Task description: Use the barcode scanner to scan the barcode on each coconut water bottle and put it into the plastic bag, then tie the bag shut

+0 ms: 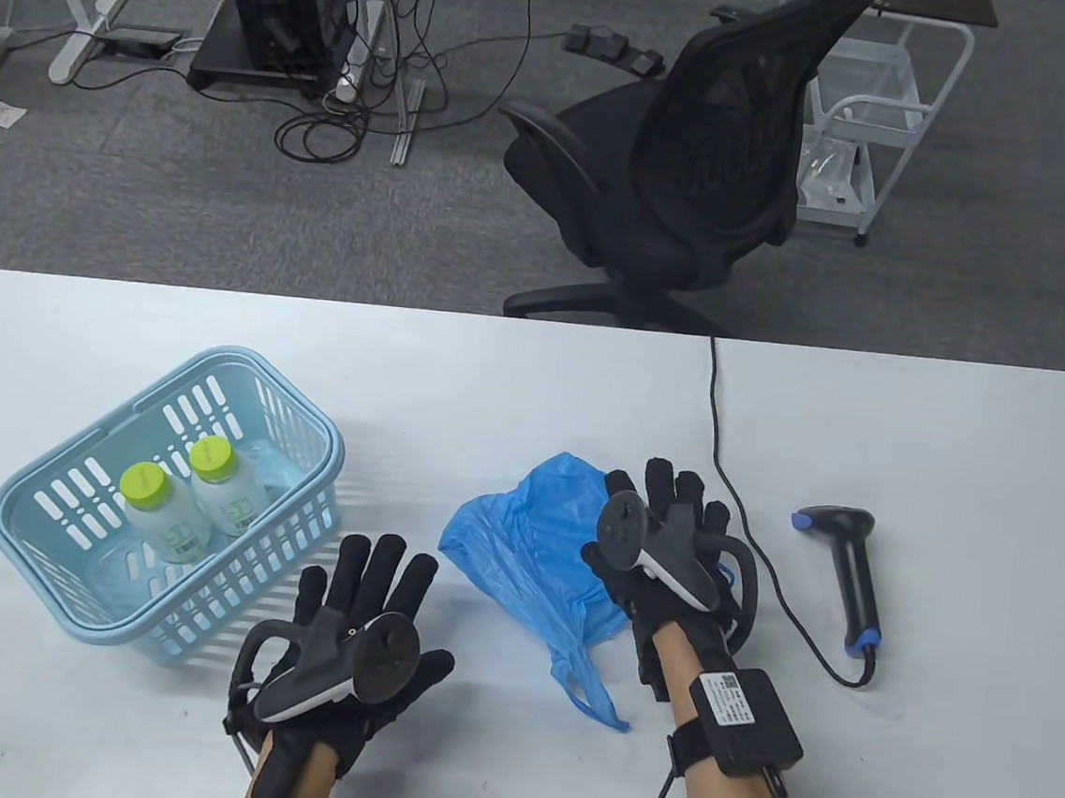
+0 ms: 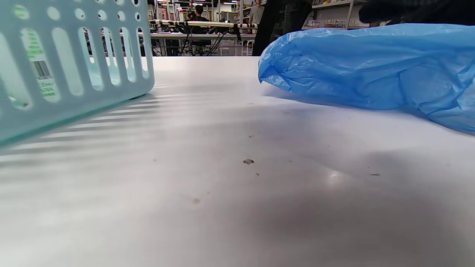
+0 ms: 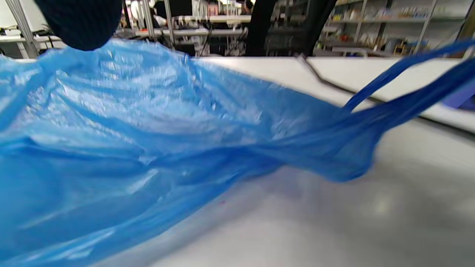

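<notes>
Two coconut water bottles with lime-green caps stand in a light blue basket on the table's left. A crumpled blue plastic bag lies mid-table. My right hand lies over the bag's right side with straight fingers; whether it presses the bag I cannot tell. My left hand hovers flat, fingers straight, between basket and bag, holding nothing. The black barcode scanner lies to the right of my right hand. The right wrist view is filled by the bag, with a fingertip above it.
The scanner's black cable runs from the far table edge past my right hand. In the left wrist view the basket stands left and the bag right, with bare table between. An office chair stands behind the table.
</notes>
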